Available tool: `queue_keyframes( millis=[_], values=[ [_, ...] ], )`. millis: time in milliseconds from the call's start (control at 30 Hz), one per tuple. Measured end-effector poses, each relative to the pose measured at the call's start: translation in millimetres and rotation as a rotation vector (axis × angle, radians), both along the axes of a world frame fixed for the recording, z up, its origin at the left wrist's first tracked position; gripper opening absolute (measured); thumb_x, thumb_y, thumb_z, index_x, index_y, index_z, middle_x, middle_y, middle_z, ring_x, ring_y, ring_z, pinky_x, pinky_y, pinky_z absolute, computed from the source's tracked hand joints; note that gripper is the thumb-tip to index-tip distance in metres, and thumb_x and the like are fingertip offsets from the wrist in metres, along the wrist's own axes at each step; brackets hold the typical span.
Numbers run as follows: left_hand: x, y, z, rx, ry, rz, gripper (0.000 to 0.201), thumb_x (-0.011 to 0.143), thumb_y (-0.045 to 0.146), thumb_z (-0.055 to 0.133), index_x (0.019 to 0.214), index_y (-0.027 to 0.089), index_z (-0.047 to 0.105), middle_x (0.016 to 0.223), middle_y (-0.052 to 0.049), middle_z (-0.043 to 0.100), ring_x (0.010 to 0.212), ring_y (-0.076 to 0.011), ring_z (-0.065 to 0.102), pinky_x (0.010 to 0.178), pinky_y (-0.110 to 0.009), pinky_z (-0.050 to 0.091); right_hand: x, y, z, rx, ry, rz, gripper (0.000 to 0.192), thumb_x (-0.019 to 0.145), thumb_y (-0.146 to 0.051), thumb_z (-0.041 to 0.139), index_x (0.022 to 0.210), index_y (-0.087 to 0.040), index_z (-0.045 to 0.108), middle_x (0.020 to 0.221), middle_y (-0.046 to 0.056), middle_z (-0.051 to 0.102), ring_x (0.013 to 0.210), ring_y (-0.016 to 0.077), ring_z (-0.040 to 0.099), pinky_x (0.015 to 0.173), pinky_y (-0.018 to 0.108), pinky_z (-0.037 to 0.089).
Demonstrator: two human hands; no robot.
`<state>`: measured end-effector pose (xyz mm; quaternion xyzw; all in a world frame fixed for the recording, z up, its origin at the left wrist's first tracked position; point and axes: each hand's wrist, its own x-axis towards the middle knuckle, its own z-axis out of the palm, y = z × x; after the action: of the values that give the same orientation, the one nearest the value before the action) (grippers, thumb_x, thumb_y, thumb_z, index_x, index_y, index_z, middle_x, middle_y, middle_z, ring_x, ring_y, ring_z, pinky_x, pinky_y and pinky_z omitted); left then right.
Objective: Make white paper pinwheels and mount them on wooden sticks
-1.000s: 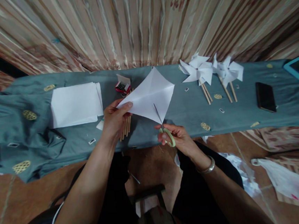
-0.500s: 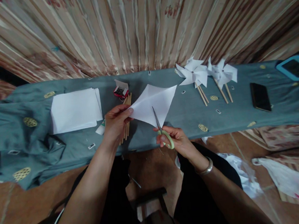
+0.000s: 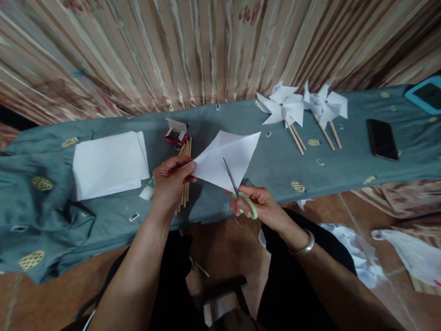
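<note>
My left hand (image 3: pixel 173 182) pinches the left corner of a white paper square (image 3: pixel 220 158), held up above the cloth with creases across it. In my right hand (image 3: pixel 255 203) is a pair of scissors (image 3: pixel 247 204) with pale green handles. One blade lies over the near corner of the paper, pointing toward its middle; the other blade is hidden beneath. Behind and below my left hand, several wooden sticks (image 3: pixel 186 186) lie on the cloth. Just beyond them stands an open small red box (image 3: pixel 176 135) with dark bits inside.
A stack of white paper (image 3: pixel 108 165) lies at left on the green cloth (image 3: pixel 216 117). Paper pinwheels (image 3: pixel 283 106) on sticks rest at the right back. Farther right are a black phone (image 3: pixel 382 140) and a blue-framed device (image 3: pixel 434 95). Paper scraps (image 3: pixel 354 257) and a plastic bag (image 3: pixel 425 261) lie below.
The paper has tilted slightly, its near corner a little lower around the scissors. Both hands keep their holds; the whole view has shifted slightly.
</note>
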<state>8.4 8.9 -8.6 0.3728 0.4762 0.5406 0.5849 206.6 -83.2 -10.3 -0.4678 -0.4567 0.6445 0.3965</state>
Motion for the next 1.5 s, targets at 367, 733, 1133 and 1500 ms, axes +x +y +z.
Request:
queue_keyframes(
  millis=[367,733,1133,1500],
  values=[
    [1.9,0.5,2.2,-0.028,0.028,0.01,0.024,0.057,0.025,0.082,0.076,0.015,0.069,0.062,0.003,0.066,0.042,-0.0073,0.057,0.041,-0.018,0.05,-0.9,-0.9,-3.0,-0.038,0.04,0.009,0.039,0.076,-0.051,0.074,0.096,-0.018,0.068,0.074,0.0,0.066,0.058,0.0083,0.058,0.05,0.02,0.044],
    [7.9,-2.2,-1.2,-0.072,-0.046,0.009,0.022,0.058,0.021,0.079,0.077,0.015,0.068,0.063,0.004,0.066,0.041,-0.0047,0.057,0.041,-0.014,0.051,-5.7,-1.3,-8.3,-0.01,0.056,-0.022,0.04,0.079,-0.051,0.071,0.102,-0.018,0.068,0.072,0.0,0.068,0.059,0.0086,0.06,0.052,0.02,0.046],
    [10.0,-6.6,-2.8,-0.098,-0.067,-0.042,0.031,0.053,0.023,0.084,0.077,0.013,0.068,0.065,0.003,0.065,0.042,-0.006,0.056,0.04,-0.016,0.051,-2.5,-0.2,-2.4,0.011,0.008,-0.061,0.04,0.076,-0.057,0.071,0.079,-0.017,0.07,0.066,0.0,0.066,0.055,0.0078,0.057,0.048,0.019,0.04],
    [9.5,-6.5,1.3,-0.096,-0.047,-0.026,0.026,0.053,0.023,0.082,0.074,0.014,0.068,0.062,0.003,0.064,0.041,-0.0061,0.055,0.04,-0.016,0.05,-3.8,1.2,-3.8,-0.013,0.005,-0.073,0.039,0.073,-0.056,0.074,0.079,-0.018,0.071,0.065,-0.001,0.065,0.051,0.0061,0.054,0.044,0.018,0.038]
  ],
)
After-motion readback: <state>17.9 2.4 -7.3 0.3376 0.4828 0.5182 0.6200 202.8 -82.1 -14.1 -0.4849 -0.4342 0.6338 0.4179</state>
